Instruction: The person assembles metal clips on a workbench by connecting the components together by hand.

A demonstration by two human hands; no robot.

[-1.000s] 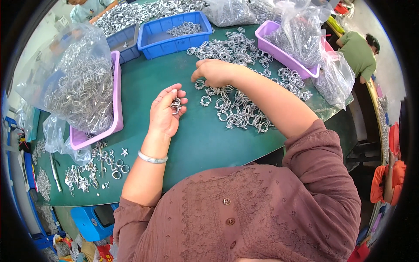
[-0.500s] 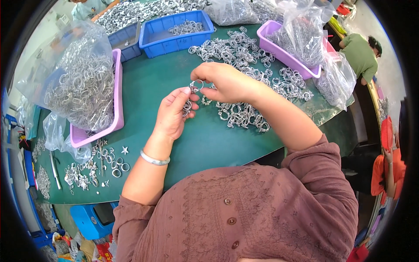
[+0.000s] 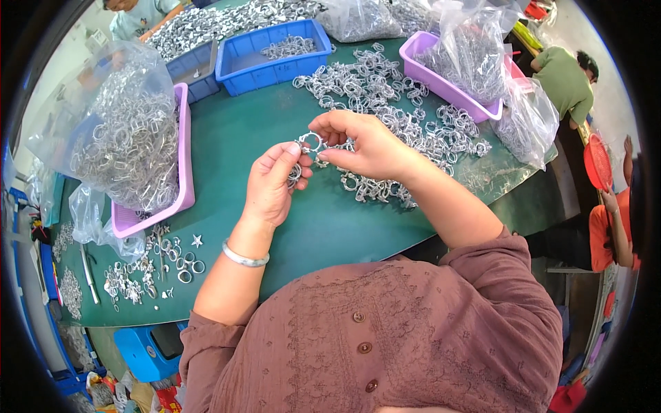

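Observation:
My left hand (image 3: 275,180) is closed, pinching a silver metal ring (image 3: 313,142) between thumb and fingers. More small metal rings (image 3: 295,175) are tucked in its curled fingers. My right hand (image 3: 365,143) is at the ring's right side, thumb and fingers curved and apart around its edge; whether the fingertips touch it is hard to tell. Beyond and beneath this hand spreads a loose pile of silver rings (image 3: 372,86) on the green table (image 3: 241,134).
Lilac baskets with bagged metal pieces stand left (image 3: 186,151) and right (image 3: 447,87). A blue bin (image 3: 272,76) holds a few rings at the back. Star pieces and loose rings (image 3: 184,275) lie near left. Other people work at the far left and right.
My right hand has shifted slightly down and to the right, its fingers spreading a little around the ring. My left hand keeps its pinch. At far right, the person in orange has raised a red basket.

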